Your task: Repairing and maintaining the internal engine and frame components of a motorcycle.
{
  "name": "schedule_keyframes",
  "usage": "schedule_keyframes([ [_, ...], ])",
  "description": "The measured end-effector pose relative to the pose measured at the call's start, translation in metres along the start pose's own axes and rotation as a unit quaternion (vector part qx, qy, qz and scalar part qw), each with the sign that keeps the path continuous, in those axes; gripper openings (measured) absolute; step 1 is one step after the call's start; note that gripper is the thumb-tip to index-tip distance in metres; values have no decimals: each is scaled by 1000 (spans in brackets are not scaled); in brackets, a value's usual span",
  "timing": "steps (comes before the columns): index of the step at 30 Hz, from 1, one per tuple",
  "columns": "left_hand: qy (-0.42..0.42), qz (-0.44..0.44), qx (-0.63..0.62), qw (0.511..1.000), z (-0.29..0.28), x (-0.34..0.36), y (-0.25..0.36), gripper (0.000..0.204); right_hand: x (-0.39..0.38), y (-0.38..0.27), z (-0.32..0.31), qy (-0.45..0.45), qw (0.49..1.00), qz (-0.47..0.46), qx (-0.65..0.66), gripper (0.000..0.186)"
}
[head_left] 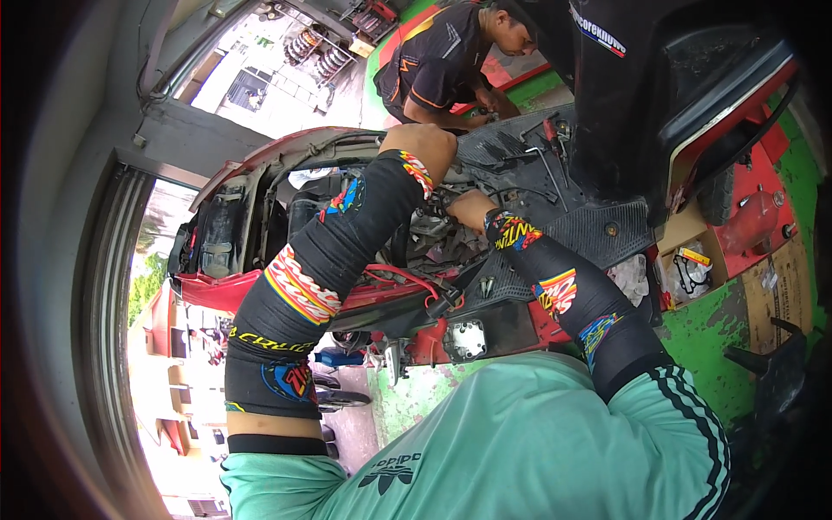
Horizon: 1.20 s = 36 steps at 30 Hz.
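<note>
My left hand [420, 147], seen from the back, is closed over the open engine bay of a red scooter [221, 286]. Its fingertips and whatever they hold are hidden. My right hand [470, 211] is lower and to the right, its fingers curled into the exposed metal and hose parts [425, 234]. What it grips is too hidden to name. On the black floorboard [611, 251] beside them lie a red-handled tool [551, 134], metal wrenches [542, 169] and small bolts [487, 286]. Red hoses [390, 276] run along the near side.
A co-worker [451, 65] bends over the far side, hands low near the floorboard. A black front panel [624, 104] rises at right. A cardboard box [685, 282] with parts, a red metal object [754, 225] and a silver part [464, 342] are around the scooter. A doorway opens at left.
</note>
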<state>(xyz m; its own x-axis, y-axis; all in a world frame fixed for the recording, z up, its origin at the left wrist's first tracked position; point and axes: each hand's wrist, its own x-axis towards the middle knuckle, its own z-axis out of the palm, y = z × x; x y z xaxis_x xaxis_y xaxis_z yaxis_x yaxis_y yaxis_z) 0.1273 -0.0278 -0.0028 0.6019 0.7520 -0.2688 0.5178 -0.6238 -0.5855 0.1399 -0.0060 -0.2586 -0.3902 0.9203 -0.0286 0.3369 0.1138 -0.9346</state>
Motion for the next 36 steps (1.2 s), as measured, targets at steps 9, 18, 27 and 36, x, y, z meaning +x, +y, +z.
schedule_keyframes([
  [9,-25,-4,-4,1000,3,2,1,17,8,14,4,24,996,-77,-46,33],
  [18,-33,-2,2,999,11,3,-2,16,7,10,1,23,999,-22,1,30],
  [27,-34,6,20,999,18,9,1,14,-1,7,-5,4,990,-102,-92,31],
  [36,-39,14,28,999,16,9,0,14,-3,-1,-3,8,967,112,229,29],
])
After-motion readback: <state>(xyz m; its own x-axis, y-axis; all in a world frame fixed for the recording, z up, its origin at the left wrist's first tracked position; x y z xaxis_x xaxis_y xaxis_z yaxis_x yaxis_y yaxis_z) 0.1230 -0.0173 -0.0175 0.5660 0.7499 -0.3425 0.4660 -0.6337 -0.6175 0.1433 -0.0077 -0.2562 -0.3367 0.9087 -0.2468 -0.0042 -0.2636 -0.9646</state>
